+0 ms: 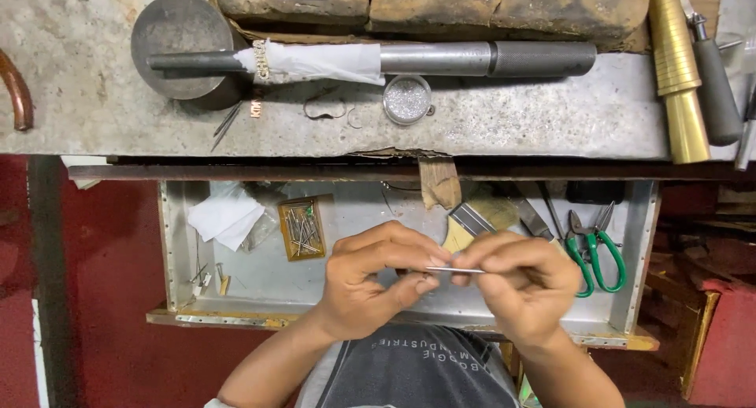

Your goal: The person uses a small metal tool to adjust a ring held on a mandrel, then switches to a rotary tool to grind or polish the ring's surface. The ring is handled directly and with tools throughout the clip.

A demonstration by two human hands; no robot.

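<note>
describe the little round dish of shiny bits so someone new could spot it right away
Start at the grey stone bench top and find the long steel rod lying across it. Just below the rod's white paper wrap sits a small round dish. It alone holds glittering silver grains, unlike the big plain metal disc to its left.

A worn grey tabletop (504, 116) runs across the top of the view, its front edge chipped and rough. Along its far side lie weathered brown wooden blocks (504, 6). Below the edge, a shallow metal drawer (642, 242) with riveted walls stands pulled open, its base dull silver. Red-painted surfaces (110, 298) show on the left and right beneath. The light is even and soft, casting faint shadows.
</note>
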